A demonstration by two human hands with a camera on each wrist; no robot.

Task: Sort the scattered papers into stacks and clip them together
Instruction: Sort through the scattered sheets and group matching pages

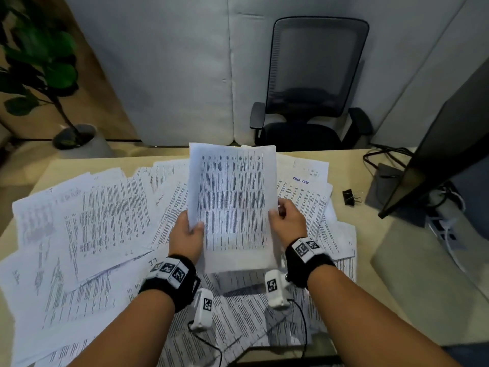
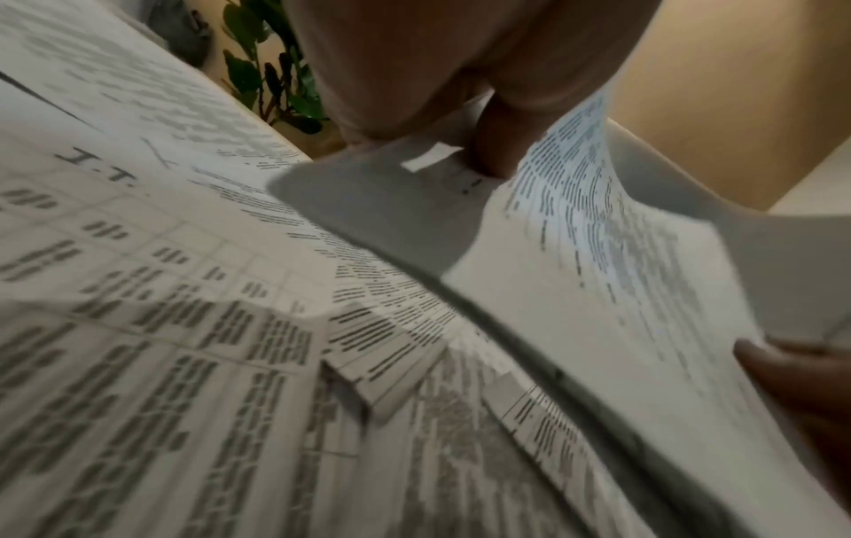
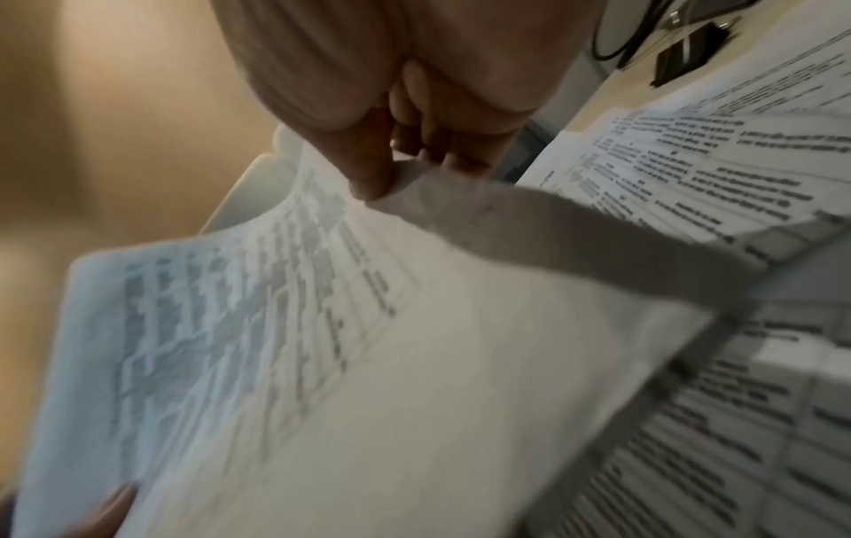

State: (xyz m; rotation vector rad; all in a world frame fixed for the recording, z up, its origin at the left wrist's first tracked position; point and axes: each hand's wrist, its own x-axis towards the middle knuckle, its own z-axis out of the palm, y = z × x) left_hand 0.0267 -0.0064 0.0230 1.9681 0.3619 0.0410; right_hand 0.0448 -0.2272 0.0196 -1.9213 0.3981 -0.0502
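Above the middle of the table I hold up a thin stack of printed sheets, its face covered in table rows. My left hand pinches its left edge, thumb on the front. My right hand pinches the right edge the same way. The left wrist view shows the stack from below with my left hand on it; the right wrist view shows the stack and my right hand gripping its edge. Many loose printed papers lie spread under and around the held stack. A black binder clip sits right of the papers.
The beige table carries a dark monitor and cables at the right. A black office chair stands behind the far edge. A potted plant is at the back left.
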